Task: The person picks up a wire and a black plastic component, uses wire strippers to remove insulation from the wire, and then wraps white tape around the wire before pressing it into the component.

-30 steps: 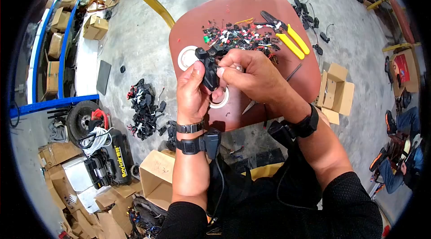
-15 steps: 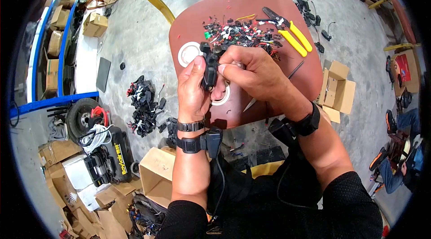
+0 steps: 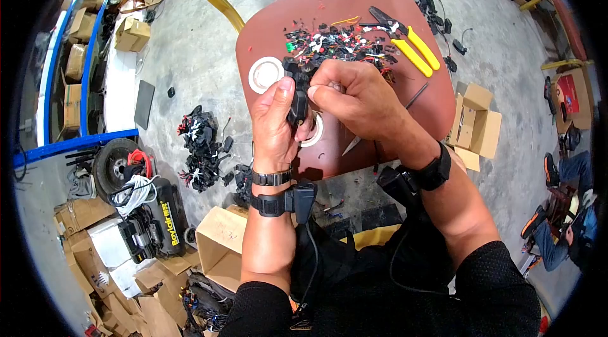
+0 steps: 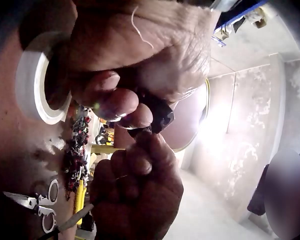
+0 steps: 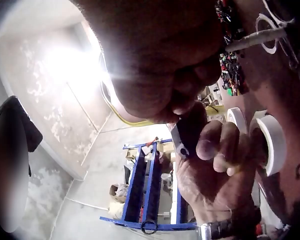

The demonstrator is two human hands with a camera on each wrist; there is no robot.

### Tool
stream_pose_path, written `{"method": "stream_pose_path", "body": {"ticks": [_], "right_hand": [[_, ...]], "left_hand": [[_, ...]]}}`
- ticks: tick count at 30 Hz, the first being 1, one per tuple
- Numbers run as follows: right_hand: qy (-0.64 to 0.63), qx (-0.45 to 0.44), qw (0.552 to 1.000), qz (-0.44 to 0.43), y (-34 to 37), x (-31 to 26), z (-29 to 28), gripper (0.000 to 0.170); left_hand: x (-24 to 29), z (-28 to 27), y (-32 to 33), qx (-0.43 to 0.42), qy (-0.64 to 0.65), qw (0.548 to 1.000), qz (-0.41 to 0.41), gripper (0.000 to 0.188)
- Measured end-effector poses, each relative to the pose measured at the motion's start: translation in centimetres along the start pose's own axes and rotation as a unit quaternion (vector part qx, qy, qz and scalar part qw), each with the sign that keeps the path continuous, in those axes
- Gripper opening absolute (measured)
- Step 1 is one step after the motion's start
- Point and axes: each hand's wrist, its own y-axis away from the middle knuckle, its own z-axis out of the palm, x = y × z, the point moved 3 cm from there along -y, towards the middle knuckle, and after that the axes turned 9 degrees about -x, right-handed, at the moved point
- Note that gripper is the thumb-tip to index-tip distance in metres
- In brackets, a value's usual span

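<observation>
A black moulded plastic part point(image 3: 297, 93) is held upright in my left hand point(image 3: 271, 122), the thumb along its near side and the fingers behind it. My right hand point(image 3: 361, 93) is against its right side, thumb and index finger pinched together at the edge. What they pinch is too small and covered to tell. In the left wrist view, the right fingertips meet the dark part point(image 4: 162, 117) just below the left fingers. The right wrist view shows a round hole in the dark part point(image 5: 184, 145) near the left fingers.
On the red chair seat point(image 3: 272, 27) lie wire and connector scraps point(image 3: 329, 43), yellow-handled pliers point(image 3: 415, 52), white tape rolls point(image 3: 266, 75) and scissors point(image 4: 40, 202). A thin rod point(image 3: 417, 95) shows past the right forearm. Cardboard boxes point(image 3: 475, 125) and black wired parts point(image 3: 201, 150) are on the floor.
The black part has turned to stand more upright and its broad face shows less. Both hands have shifted slightly up in view, the right fingers still at its side.
</observation>
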Motion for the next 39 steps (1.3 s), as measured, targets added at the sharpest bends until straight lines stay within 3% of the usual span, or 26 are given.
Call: {"method": "stream_pose_path", "body": {"ticks": [5, 8, 17, 20, 26, 31, 39], "right_hand": [[0.015, 0.001, 0.999, -0.032, 0.0, 0.5, 0.0, 0.013], [-0.152, -0.025, 0.988, 0.021, 0.2, 0.7, 0.7, 0.013], [-0.199, -0.028, 0.979, 0.024, 0.2, 0.7, 0.9, 0.01], [-0.095, -0.011, 0.995, 0.026, 0.1, 0.5, 0.1, 0.011], [-0.06, -0.008, 0.997, 0.046, 0.0, 0.4, -0.3, 0.011], [-0.042, -0.013, 0.998, 0.052, 0.0, 0.1, -0.3, 0.011], [-0.108, -0.031, 0.993, 0.045, 0.0, 0.3, 0.1, 0.009]], "left_hand": [[-0.1, 0.1, 0.0, 0.001, -0.011, 1.0, 0.008, 0.039], [-0.2, 0.4, 0.1, 0.003, 0.008, 1.0, 0.021, 0.041], [0.2, 0.7, 0.0, 0.011, 0.029, 0.998, 0.062, 0.037], [0.1, 0.0, 0.1, 0.001, 0.036, 0.995, 0.089, 0.037], [0.4, -0.3, 0.1, -0.011, 0.007, 0.994, 0.107, 0.039], [0.7, -0.4, 0.3, 0.003, -0.044, 0.993, 0.111, 0.037], [0.5, -0.7, 0.5, -0.006, -0.007, 0.992, 0.125, 0.041]]}}
